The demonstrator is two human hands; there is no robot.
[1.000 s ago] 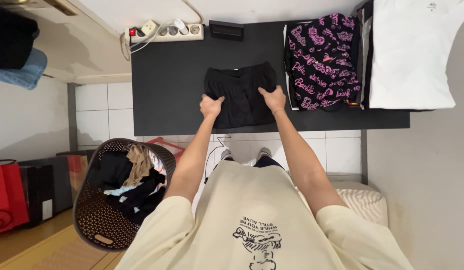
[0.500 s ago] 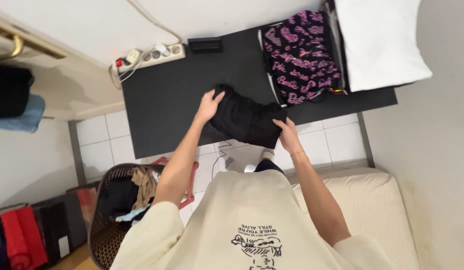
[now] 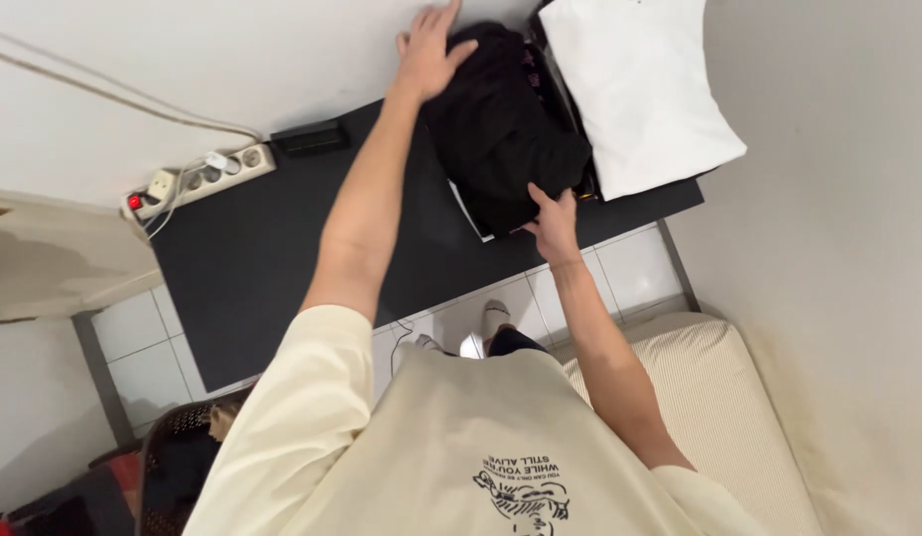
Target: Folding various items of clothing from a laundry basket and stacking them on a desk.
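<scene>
A folded black garment (image 3: 500, 129) lies on top of a stack of folded clothes at the right end of the black table (image 3: 272, 248). My left hand (image 3: 428, 50) rests flat on the garment's far left edge, fingers spread. My right hand (image 3: 554, 220) presses on its near edge, fingers on the cloth. The patterned garment underneath is almost fully covered. A folded white garment (image 3: 635, 89) lies just to the right of the stack.
A white power strip (image 3: 198, 179) with plugs and cables and a small black box (image 3: 307, 139) sit along the table's back edge by the wall. A dark laundry basket (image 3: 173, 467) stands on the floor at lower left. A striped cushion (image 3: 729, 417) lies at lower right.
Both hands carried the folded black garment from the middle of the table to the right and set it on the patterned stack. The view swung right with them.
</scene>
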